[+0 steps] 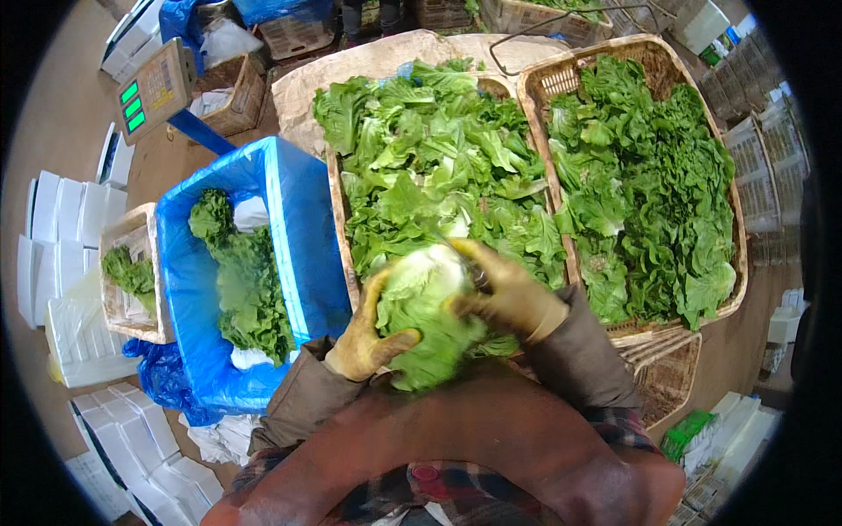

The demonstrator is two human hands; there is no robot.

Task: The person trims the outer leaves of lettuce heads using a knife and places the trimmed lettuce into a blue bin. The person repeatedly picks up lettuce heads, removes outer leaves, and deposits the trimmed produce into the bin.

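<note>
Both of my hands wear yellowish work gloves. My left hand (pixel 375 332) grips the left side of a head of lettuce (pixel 424 309), whose pale base points up and away from me. On its right side my right hand (pixel 506 289) is closed around the dark handle of a small tool, perhaps a knife; its blade is blurred. Directly beyond lies a crate of loose lettuce leaves (pixel 447 151). To the left, a box lined with blue plastic (pixel 306 243) holds curly green lettuce (pixel 247 289) and white packing.
A second plastic crate (pixel 559 171) full of green lettuce stands at the right. A scale display (pixel 154 92) rises at the upper left on a blue post. A small crate (pixel 158 276) sits left of the blue-lined box. White foam boxes (pixel 66 210) are stacked at the far left.
</note>
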